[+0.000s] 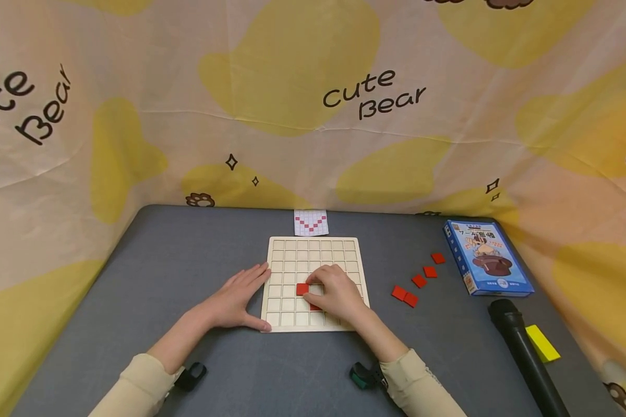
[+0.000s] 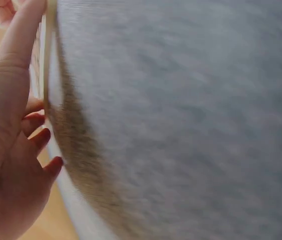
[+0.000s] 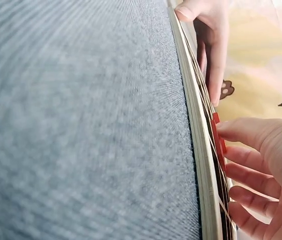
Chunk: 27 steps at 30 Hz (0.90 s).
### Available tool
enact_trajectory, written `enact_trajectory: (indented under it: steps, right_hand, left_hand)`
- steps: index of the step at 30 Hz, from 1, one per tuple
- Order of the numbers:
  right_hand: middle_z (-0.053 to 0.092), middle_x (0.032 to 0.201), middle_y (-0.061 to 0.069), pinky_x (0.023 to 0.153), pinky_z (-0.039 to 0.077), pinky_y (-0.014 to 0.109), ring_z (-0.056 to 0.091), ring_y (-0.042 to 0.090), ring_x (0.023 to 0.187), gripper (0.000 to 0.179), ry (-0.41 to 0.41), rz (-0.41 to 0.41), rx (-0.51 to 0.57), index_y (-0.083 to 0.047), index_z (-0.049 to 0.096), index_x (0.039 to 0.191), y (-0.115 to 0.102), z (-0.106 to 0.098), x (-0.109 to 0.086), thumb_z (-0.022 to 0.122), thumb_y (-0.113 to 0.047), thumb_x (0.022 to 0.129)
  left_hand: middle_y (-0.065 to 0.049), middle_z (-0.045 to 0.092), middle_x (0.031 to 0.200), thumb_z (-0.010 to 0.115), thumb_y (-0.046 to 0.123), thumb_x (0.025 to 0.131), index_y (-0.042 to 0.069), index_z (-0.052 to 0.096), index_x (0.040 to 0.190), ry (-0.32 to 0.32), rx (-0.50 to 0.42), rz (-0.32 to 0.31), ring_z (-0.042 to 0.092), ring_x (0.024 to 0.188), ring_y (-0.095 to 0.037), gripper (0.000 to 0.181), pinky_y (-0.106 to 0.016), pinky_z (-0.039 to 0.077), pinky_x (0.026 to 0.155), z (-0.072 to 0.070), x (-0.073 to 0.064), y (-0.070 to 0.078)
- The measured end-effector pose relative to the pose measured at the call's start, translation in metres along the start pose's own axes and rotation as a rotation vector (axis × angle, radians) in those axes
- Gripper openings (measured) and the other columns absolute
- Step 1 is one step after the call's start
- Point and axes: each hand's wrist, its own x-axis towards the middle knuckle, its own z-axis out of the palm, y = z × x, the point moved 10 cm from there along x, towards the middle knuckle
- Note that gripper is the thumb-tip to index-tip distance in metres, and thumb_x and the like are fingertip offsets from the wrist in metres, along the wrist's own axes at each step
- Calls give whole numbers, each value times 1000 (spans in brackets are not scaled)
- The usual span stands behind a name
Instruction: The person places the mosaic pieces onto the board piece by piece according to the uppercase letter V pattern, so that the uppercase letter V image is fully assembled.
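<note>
A pale wooden grid board lies flat on the grey table. My left hand rests along the board's left edge, fingers spread, thumb at the near corner. Over the middle of the grid, my right hand pinches a red square tile between thumb and fingers. In the right wrist view the thumb touches this red tile at the board's surface. Another red tile shows partly beneath the right hand, which hides the cells around it. Behind the board lies a card printed with a V of red squares.
Several loose red tiles lie to the right of the board. Farther right are a blue picture box, a black microphone and a yellow object. A patterned cloth hangs behind the table.
</note>
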Motion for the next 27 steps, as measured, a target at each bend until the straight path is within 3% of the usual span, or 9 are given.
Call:
enact_trajectory:
  steps: [8, 16, 22, 27]
  right_hand:
    - [66, 101, -5, 78, 47, 32, 53, 16, 92, 19, -6, -9, 9, -17, 73, 98, 0, 1, -3, 77, -26, 81]
    - [67, 107, -3, 85, 48, 34, 56, 16, 98, 20, 20, -51, 93, -15, 73, 105, 5, -12, -16, 73, -21, 86]
    - [69, 103, -2, 79, 50, 36, 59, 17, 93, 16, 96, -40, 87, -13, 74, 102, 33, -43, -36, 75, -15, 86]
    - [69, 100, -1, 73, 50, 37, 60, 19, 86, 15, 142, 40, 37, -13, 75, 100, 72, -70, -57, 76, -15, 85]
  left_hand:
    - [-16, 27, 157, 76, 65, 72, 1, 36, 149, 6, 11, -43, 19, 145, -36, 109, -58, 22, 112, -6, 5, 1]
    - [-16, 32, 155, 68, 54, 86, 1, 41, 147, 102, -31, -68, 30, 141, -37, 84, -57, 29, 108, -8, 5, 2]
    - [-16, 40, 150, 69, 43, 89, 2, 48, 143, 185, 0, -94, 41, 134, -37, 70, -56, 35, 105, -12, 6, 1]
    - [-16, 45, 147, 70, 38, 90, 2, 53, 139, 218, 20, -100, 44, 131, -37, 63, -56, 37, 102, -14, 8, 0]
